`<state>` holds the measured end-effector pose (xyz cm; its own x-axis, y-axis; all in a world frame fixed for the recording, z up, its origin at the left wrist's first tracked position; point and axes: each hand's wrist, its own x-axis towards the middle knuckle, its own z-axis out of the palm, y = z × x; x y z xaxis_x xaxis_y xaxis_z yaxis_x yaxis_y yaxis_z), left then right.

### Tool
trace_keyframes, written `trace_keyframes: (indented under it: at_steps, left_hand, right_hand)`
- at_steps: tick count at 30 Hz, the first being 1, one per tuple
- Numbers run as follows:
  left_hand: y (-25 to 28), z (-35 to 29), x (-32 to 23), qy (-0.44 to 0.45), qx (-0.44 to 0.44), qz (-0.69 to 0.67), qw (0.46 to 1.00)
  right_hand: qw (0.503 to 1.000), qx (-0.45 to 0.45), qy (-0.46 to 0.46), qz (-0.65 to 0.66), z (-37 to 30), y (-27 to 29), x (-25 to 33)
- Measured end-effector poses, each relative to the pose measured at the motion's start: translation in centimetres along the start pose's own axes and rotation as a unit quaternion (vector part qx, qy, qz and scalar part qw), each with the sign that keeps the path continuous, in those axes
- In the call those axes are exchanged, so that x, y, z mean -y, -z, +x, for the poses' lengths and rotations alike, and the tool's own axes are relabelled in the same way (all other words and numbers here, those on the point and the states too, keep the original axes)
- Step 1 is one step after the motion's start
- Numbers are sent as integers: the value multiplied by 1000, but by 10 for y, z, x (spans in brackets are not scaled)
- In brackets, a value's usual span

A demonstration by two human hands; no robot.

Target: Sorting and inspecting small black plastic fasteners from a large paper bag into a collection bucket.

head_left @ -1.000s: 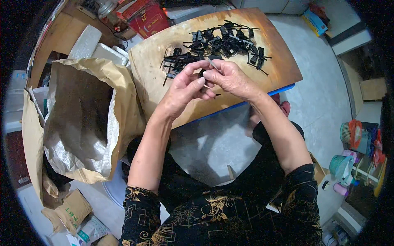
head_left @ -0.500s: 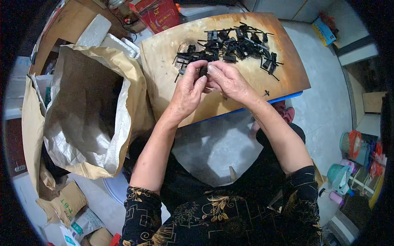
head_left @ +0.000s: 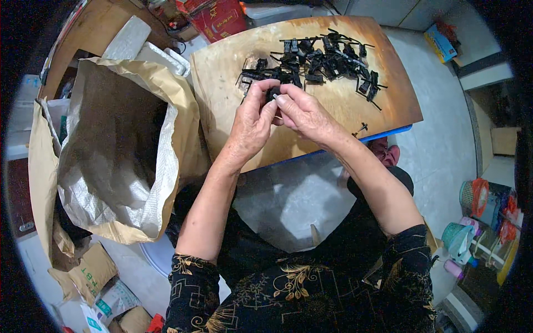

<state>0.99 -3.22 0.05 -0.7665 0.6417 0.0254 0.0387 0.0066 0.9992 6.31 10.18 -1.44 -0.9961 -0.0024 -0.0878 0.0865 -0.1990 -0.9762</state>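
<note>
Both my hands meet over the near side of a wooden board (head_left: 222,77). Between the fingertips is a small black plastic part (head_left: 272,94), mostly covered by the fingers. My left hand (head_left: 254,119) is closed, with thumb and forefinger gripping the part from the left. My right hand (head_left: 305,114) is closed too, its thumb and forefinger pinching it from the right. Just beyond the hands lies a loose pile of similar black plastic parts (head_left: 327,61) with thin rods sticking out. One separate black piece (head_left: 362,127) rests by the board's near right edge.
A large open paper sack (head_left: 186,111) with a silvery woven lining stands left of the board. White foam blocks (head_left: 127,38) lie behind it, near a red box (head_left: 219,22). Baskets and bags (head_left: 461,238) fill the right side. A pink shoe (head_left: 392,155) shows beneath the board's right end.
My right thumb and fingers have shifted slightly on the black part, baring a bit more of it. The hands remain in nearly the same place.
</note>
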Motion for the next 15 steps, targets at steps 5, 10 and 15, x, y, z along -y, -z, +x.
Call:
trace_keyframes:
  at_steps: [5,10,15]
  left_hand:
    - [-9,1,-2,-34,-11,87,996]
    - [-13,4,7,-48,-26,175,983]
    - [-24,7,12,-50,-8,149,988]
  right_hand:
    - [999,-20,7,-43,-1,4,-2]
    - [996,-30,8,-81,2,7,-8]
    - [956,25,-18,-292,-7,42,13]
